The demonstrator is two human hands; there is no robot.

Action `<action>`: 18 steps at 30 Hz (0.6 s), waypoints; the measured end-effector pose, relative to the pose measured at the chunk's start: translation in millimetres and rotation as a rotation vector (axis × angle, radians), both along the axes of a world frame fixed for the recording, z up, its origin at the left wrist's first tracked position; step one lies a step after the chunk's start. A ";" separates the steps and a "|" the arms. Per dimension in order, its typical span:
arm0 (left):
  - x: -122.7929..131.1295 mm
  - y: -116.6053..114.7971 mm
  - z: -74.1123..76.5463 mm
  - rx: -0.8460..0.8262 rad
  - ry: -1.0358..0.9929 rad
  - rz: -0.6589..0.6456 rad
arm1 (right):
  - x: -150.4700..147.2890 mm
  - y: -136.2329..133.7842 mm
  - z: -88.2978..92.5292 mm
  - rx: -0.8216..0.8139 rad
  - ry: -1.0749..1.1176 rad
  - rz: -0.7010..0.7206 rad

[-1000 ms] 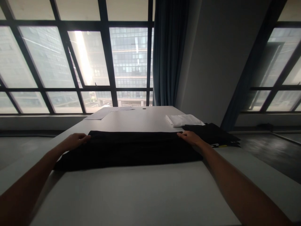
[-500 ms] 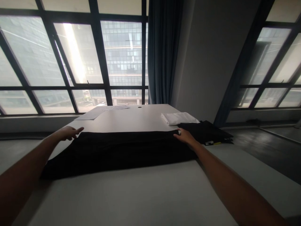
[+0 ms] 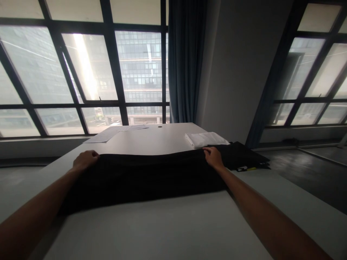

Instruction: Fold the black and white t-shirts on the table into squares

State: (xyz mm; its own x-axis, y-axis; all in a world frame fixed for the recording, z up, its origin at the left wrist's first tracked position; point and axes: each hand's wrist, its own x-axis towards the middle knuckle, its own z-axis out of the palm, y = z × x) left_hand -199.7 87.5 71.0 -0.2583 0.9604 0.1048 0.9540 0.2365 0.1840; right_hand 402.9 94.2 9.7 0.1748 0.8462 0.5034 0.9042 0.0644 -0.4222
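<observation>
A wide piece of black cloth (image 3: pixel 151 177) stretches across the white table, its kind of garment not clear from here. My left hand (image 3: pixel 85 160) is closed on its far left corner, thumb and fingers pinched together. At the far right corner, my right hand (image 3: pixel 213 157) pinches the upper edge. Between both hands the far edge sags slightly. The near edge lies toward me on the tabletop, and its left end is partly hidden behind my left forearm.
A folded white cloth (image 3: pixel 206 139) lies beyond my right hand. Beside it is a stack of dark cloth (image 3: pixel 244 155) with a white and yellow tag. Papers (image 3: pixel 104 135) rest at the far left of the white table (image 3: pixel 151 231). Windows and a blue curtain (image 3: pixel 185 65) stand behind.
My left hand, open beside the cloth's corner before, has moved right and closed on it. The far edge now sags a little. My right hand keeps its hold.
</observation>
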 end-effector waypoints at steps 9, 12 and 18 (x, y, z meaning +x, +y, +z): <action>56.4 -59.0 -44.3 -0.084 0.157 -0.240 | -33.4 -27.0 8.2 -0.197 -0.287 0.377; 65.5 -102.1 -77.2 -0.143 0.122 -0.256 | -38.8 -31.6 1.1 -0.398 -0.326 0.468; 61.4 -136.5 -101.7 -0.062 0.096 -0.244 | -37.8 -30.1 0.3 -0.502 -0.335 0.472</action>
State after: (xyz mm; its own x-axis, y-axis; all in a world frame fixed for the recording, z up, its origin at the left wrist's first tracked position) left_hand -138.3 -49.0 -30.7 -0.0105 0.9984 0.0563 0.9966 0.0059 0.0822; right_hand 365.2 64.1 10.0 -0.3565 0.9343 0.0009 0.9133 0.3487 -0.2106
